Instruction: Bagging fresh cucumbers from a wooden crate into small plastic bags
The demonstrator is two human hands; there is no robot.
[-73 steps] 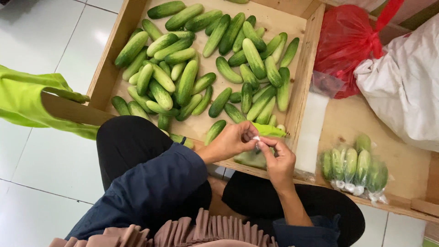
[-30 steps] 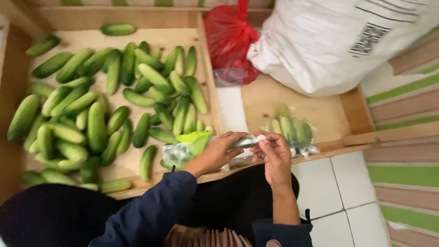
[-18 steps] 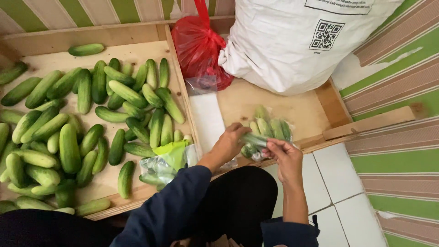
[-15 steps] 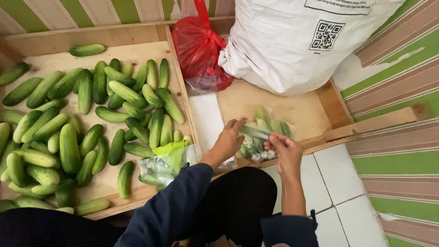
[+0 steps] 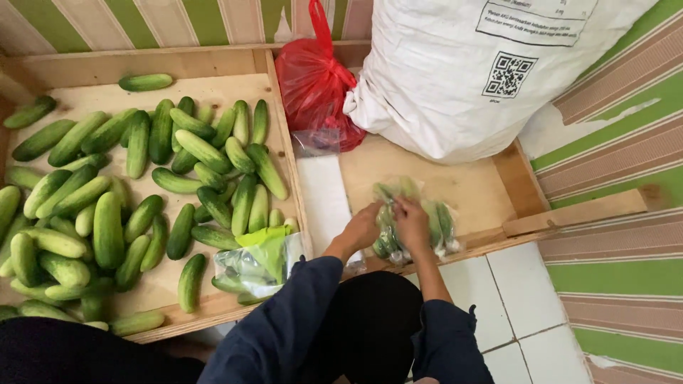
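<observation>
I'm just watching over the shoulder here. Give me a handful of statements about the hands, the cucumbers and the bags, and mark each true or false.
1. Both hands rest on the bagged cucumbers in the right compartment. True; left hand and right hand are on the packs.
2. The loose cucumbers lie in the left compartment. True.
3. The red bag sits among the loose cucumbers. False; it stands in the right compartment, beside the white sack.
4. The white sack lies flat on the tiled floor. False; it sits at the back of the wooden tray.
</observation>
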